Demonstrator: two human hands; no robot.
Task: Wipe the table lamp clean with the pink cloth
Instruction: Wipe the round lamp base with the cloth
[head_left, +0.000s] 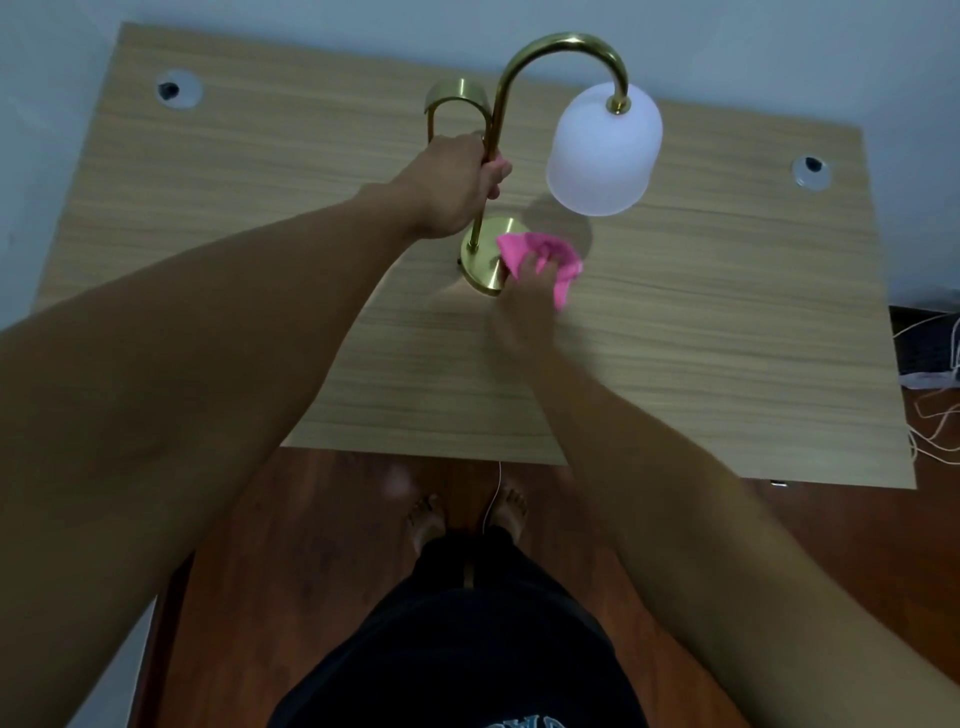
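The table lamp (550, 54) has a curved brass stem, a round brass base (485, 260) and a white frosted shade (605, 150) hanging on the right. It stands in the middle of the wooden table (701, 322). My left hand (457, 187) is closed around the stem's lower half. My right hand (524, 301) presses the crumpled pink cloth (545, 257) against the right side of the base; the hand is blurred. The cloth covers part of the base.
A second brass arch (457, 104) stands behind the lamp. Two round cable holes (179, 89) (810, 171) sit at the table's far corners. Loose white cables (935, 395) lie on the floor to the right. A thin cord hangs off the table's front edge.
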